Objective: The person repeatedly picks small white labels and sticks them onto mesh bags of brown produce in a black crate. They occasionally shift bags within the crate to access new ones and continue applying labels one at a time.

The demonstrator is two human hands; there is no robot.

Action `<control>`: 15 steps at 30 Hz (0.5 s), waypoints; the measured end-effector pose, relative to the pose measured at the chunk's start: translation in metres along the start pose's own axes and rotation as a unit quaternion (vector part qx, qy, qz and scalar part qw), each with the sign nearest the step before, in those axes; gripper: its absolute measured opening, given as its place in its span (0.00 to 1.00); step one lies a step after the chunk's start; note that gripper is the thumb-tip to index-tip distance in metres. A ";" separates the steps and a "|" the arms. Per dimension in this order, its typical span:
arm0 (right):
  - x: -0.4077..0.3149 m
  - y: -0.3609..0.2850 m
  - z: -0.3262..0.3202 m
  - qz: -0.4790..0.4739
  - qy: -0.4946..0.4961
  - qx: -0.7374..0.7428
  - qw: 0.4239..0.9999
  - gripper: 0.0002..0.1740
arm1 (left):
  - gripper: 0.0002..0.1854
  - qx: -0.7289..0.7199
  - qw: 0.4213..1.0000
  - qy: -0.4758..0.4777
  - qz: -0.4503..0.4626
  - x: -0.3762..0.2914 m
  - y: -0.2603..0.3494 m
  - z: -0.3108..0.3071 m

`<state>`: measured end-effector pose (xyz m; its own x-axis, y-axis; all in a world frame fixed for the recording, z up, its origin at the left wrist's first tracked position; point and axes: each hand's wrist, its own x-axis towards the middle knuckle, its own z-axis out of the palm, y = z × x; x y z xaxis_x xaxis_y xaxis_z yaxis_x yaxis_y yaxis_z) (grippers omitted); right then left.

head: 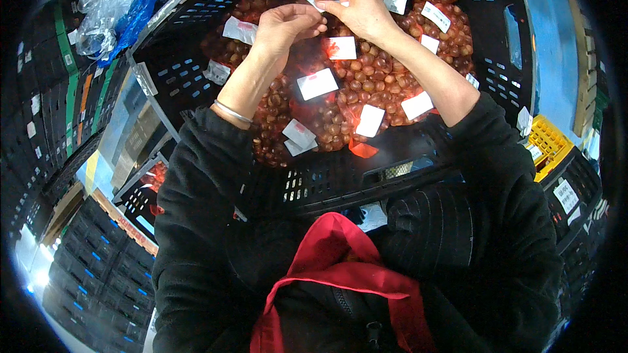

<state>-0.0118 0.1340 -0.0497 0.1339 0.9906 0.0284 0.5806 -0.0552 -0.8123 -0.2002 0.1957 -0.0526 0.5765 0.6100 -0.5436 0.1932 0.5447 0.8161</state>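
A black perforated plastic crate [319, 201] stands before me, heaped with red mesh bags of chestnuts [373, 78]. White paper tags, one of them a blank-looking tag [317, 84], lie on the bags. Over the far part of the heap, my right hand [355, 2] pinches a white tag [314, 2] between thumb and fingertips. My left hand [290, 24] is just beside it, fingers curled together close to the same tag; whether they grip its edge or some netting is too small to tell. A silvery bangle is on my left wrist.
Clear plastic wrap [105, 5] and blue film hang at the upper left. Stacked black crates [44, 93] fill the left side, with more at lower left. A yellow crate [547, 144] sits on black crates at the right. A wooden pallet [586, 68] stands beyond.
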 end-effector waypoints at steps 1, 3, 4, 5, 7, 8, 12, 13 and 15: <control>0.000 0.000 0.000 0.004 -0.001 0.000 1.000 0.07 | 0.10 -0.003 1.000 -0.003 0.004 0.000 0.000 0.000; 0.000 0.001 0.001 0.005 -0.001 -0.001 1.000 0.07 | 0.10 -0.004 1.000 0.000 0.000 0.001 -0.001 0.000; 0.000 0.001 0.001 0.002 0.000 -0.002 1.000 0.07 | 0.10 -0.011 1.000 -0.002 -0.003 0.001 -0.001 0.000; 0.000 0.001 0.002 -0.001 0.004 -0.004 1.000 0.07 | 0.11 -0.018 1.000 -0.002 -0.004 0.001 -0.001 0.000; 0.000 0.001 0.003 0.002 0.003 0.005 1.000 0.07 | 0.11 -0.019 1.000 0.000 -0.004 0.001 -0.001 0.000; 0.000 0.001 0.003 0.003 0.004 0.008 1.000 0.07 | 0.11 -0.013 1.000 0.002 -0.003 0.000 -0.001 0.000; -0.001 0.000 0.003 -0.001 0.004 -0.001 1.000 0.07 | 0.11 -0.009 1.000 0.002 0.000 -0.001 -0.001 0.000; -0.001 0.000 0.002 0.000 0.002 -0.002 1.000 0.07 | 0.11 -0.007 1.000 0.000 0.000 -0.001 -0.002 0.000; -0.001 0.000 0.002 0.000 0.001 -0.005 1.000 0.07 | 0.10 -0.006 1.000 -0.001 0.002 0.000 -0.002 0.000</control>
<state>-0.0135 0.1330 -0.0514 0.1364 0.9902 0.0292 0.5880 -0.0572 -0.8069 -0.2010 0.1943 -0.0544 0.5787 0.6107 -0.5405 0.1824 0.5490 0.8156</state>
